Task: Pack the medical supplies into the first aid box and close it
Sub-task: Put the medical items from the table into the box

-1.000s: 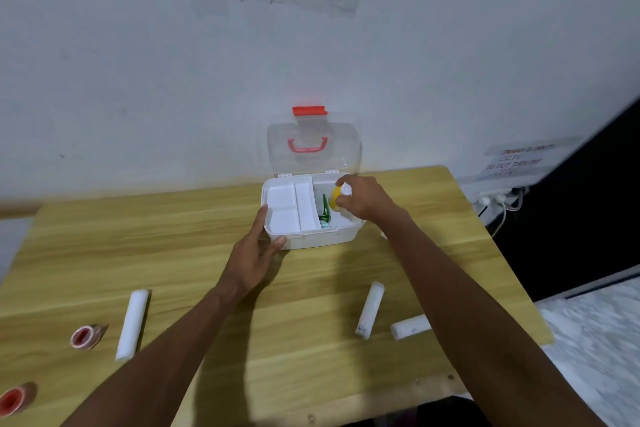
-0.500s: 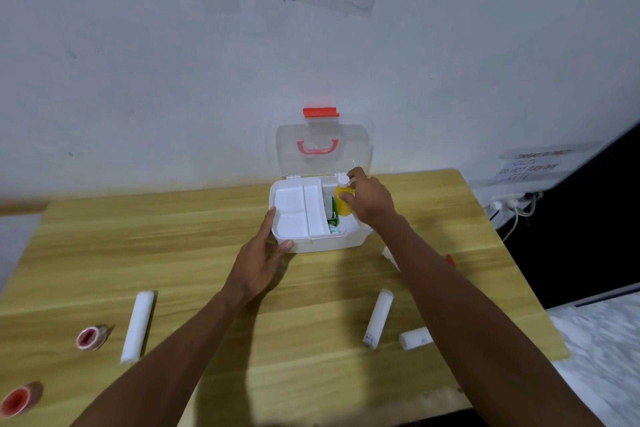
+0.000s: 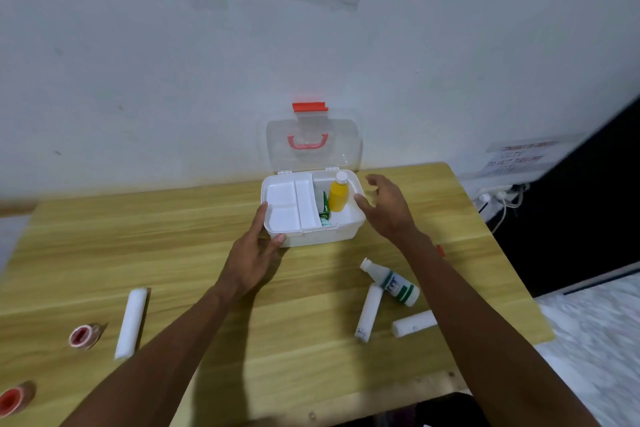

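The white first aid box (image 3: 341, 235) stands open at the table's far side, its clear lid (image 3: 313, 144) leaning on the wall. A white tray insert (image 3: 291, 204) fills its left half. In the right half a yellow bottle (image 3: 337, 196) stands upright beside a green packet (image 3: 325, 206). My left hand (image 3: 256, 253) holds the box's front left corner. My right hand (image 3: 386, 208) hovers open just right of the box, holding nothing. On the table lie a white and green bottle (image 3: 391, 282), three white gauze rolls (image 3: 131, 322) (image 3: 369, 312) (image 3: 414, 322) and two red tape rolls (image 3: 83, 336) (image 3: 14, 399).
The wooden table (image 3: 207, 236) ends at the right, where a dark gap and a power strip with cables (image 3: 498, 192) lie. A small red item (image 3: 440, 250) peeks out behind my right forearm. The wall rises directly behind the box.
My right hand set the yellow bottle upright in the box, let go and drew back to the right. The white and green bottle has come into sight on the table.
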